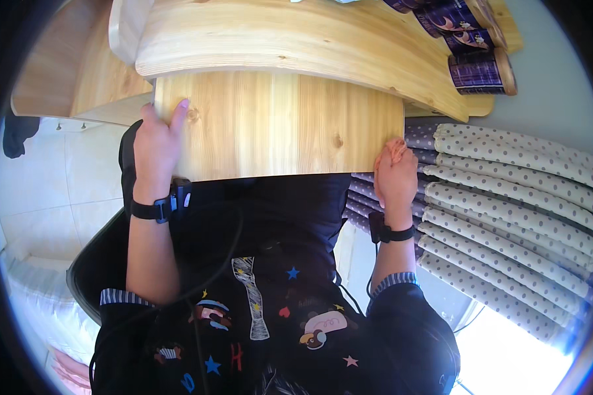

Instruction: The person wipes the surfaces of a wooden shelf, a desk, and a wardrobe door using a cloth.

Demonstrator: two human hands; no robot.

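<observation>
A light wooden pull-out board (263,125) juts from under the desktop, above my lap. My left hand (157,145) grips the board's left edge, thumb lying on top and the other fingers partly hidden beyond the edge. At the front right corner, my right hand (396,178) is closed around a crumpled orange-pink cloth (394,150). The cloth touches the board's right edge there, and part of it is hidden under the fingers. Each wrist wears a black strap with a small device.
Over the board's far side runs the curved wooden desktop (263,43). Several purple cylindrical containers (482,71) stand at the far right. A polka-dot curtain (507,197) hangs close to my right arm. A wooden cabinet (105,72) is at the left, above a tiled floor (39,178).
</observation>
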